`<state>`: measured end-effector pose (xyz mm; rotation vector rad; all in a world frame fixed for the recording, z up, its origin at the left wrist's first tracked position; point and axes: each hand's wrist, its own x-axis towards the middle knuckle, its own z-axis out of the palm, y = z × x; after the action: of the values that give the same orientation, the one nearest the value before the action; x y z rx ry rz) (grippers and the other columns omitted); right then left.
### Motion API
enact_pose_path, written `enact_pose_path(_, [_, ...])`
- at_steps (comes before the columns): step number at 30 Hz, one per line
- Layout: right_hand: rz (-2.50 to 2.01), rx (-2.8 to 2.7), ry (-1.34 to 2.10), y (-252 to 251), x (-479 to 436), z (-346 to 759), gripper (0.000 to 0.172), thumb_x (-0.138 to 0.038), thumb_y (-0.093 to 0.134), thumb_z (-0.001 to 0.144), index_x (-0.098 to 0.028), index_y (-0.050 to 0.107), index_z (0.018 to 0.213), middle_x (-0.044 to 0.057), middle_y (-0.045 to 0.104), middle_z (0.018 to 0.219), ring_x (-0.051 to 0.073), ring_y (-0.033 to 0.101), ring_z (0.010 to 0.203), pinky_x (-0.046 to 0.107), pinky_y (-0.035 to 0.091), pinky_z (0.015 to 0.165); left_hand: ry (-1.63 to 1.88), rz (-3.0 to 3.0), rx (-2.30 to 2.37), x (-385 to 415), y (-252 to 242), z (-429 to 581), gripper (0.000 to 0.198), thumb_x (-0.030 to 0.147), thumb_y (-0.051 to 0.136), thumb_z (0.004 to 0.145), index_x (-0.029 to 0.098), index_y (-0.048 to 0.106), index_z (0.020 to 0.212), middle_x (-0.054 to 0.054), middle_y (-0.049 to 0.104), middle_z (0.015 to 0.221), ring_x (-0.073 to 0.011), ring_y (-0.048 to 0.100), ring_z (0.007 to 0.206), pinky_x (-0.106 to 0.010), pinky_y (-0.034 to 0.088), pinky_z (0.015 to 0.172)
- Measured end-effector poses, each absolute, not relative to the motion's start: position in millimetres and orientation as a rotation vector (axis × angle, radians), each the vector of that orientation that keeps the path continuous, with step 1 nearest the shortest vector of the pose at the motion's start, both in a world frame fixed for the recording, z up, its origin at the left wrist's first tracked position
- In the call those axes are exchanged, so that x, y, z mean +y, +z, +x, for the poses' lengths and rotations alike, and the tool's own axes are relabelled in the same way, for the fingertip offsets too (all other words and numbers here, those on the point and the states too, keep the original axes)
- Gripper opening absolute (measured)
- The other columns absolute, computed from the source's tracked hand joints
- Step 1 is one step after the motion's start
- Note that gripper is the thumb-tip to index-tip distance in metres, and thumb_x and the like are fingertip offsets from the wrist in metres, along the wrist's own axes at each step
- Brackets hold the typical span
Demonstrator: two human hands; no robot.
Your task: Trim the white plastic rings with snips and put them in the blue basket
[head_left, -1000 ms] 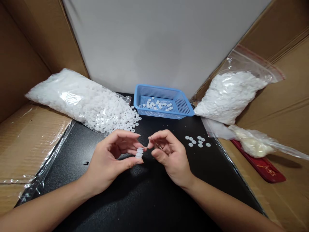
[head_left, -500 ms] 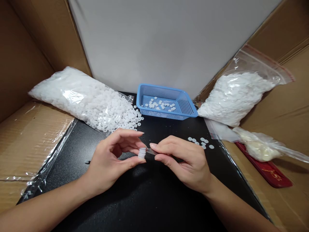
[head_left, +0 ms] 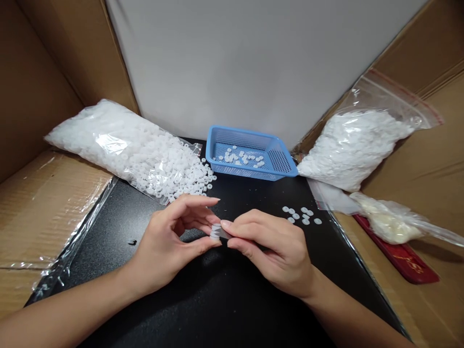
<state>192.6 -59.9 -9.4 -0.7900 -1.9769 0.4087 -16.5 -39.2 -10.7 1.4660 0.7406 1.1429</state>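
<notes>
My left hand (head_left: 168,244) pinches a short stack of white plastic washers (head_left: 215,232) between thumb and fingers, above the black table. The stack looks tilted and slightly split in its middle. Close on its right, my right hand (head_left: 277,249) grips a small flat greyish blade-like piece (head_left: 223,234) between thumb and forefinger. The tip of that piece meets the stack; how deep it goes between the washers I cannot tell. Several loose white discs (head_left: 305,221) lie on the table beyond my right hand.
A clear bag of white washers (head_left: 145,159) spills onto the black table (head_left: 203,309) at left. A blue basket (head_left: 250,173) holds several white pieces at the back. Another full bag (head_left: 357,145), a knotted bag (head_left: 398,224) and a red object (head_left: 413,266) are at right.
My right hand has moved slightly left and down, bringing the flat piece against the stack. The washers, upright and close together before, now sit skewed. My left hand has barely shifted.
</notes>
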Motion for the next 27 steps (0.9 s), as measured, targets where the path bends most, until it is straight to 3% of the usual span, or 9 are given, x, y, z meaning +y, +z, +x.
enact_pose_path(9, [-0.83,-2.051,0.041,-15.6,-56.0,198.3,0.024,-0.011,0.068,0.092,-0.02,0.074,0.114,0.006,0.073,0.079,0.016,0.065,0.065,0.028,0.051,0.057,1.11,1.334,0.731,-36.3,-9.0,-15.4,0.051,0.009,0.089,0.068,0.023,0.069,0.113,0.0,0.077,0.088,-0.0121,0.073,0.077,-0.019,0.062,0.072])
enact_pose_path(27, [-0.848,-2.15,-0.227,-16.1,-57.6,199.5,0.016,-0.014,0.066,0.096,-0.015,0.071,0.11,0.005,0.074,0.079,0.013,0.059,0.062,0.026,0.043,0.057,1.06,1.32,0.731,-36.8,-9.7,-15.7,0.052,0.008,0.089,0.069,0.023,0.069,0.114,0.002,0.075,0.089,-0.0096,0.072,0.075,-0.018,0.061,0.072])
